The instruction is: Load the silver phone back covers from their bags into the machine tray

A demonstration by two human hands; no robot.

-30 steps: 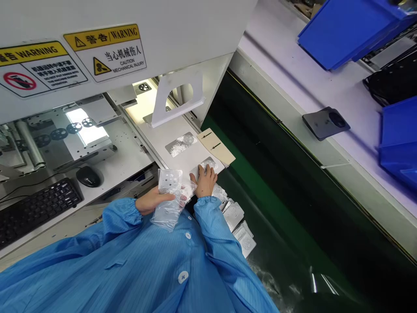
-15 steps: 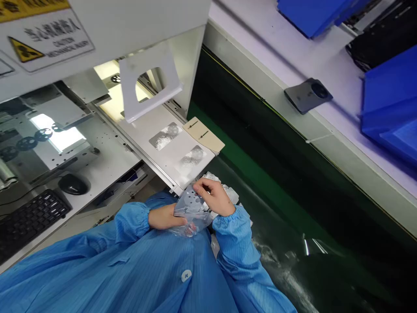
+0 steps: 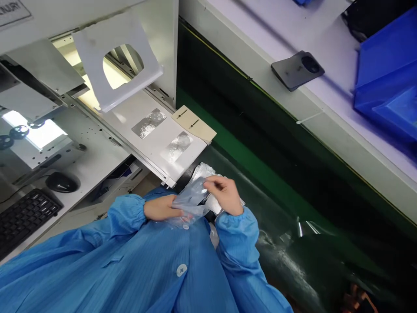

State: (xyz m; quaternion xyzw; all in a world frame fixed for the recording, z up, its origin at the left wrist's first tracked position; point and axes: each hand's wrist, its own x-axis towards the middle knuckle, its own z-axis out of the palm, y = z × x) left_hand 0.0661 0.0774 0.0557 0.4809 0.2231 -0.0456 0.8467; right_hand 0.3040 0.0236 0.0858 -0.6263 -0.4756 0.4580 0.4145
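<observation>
My left hand (image 3: pixel 162 208) is closed under a stack of clear plastic bags (image 3: pixel 187 204) held against my blue coat. My right hand (image 3: pixel 224 194) pinches the top bag of that stack at its upper edge. Just behind my hands a pile of silvery packets (image 3: pixel 202 170) lies at the edge of the dark green belt (image 3: pixel 270 182). On the white machine tray (image 3: pixel 156 143) two more clear bags lie flat, one (image 3: pixel 149 123) farther in and one (image 3: pixel 177 146) nearer the tray's front.
A beige card (image 3: pixel 193 123) sits at the tray's right corner. A white hinged flap with a cut-out (image 3: pixel 114 65) hangs over the tray. Keyboard (image 3: pixel 22 219) and mouse (image 3: pixel 61 181) lie at left. A grey device (image 3: pixel 297 69) and blue bins (image 3: pixel 387 82) rest on the far bench.
My right hand has left the bag on the tray and come back to pinch the stack in my left hand. The view has swung to the right and down.
</observation>
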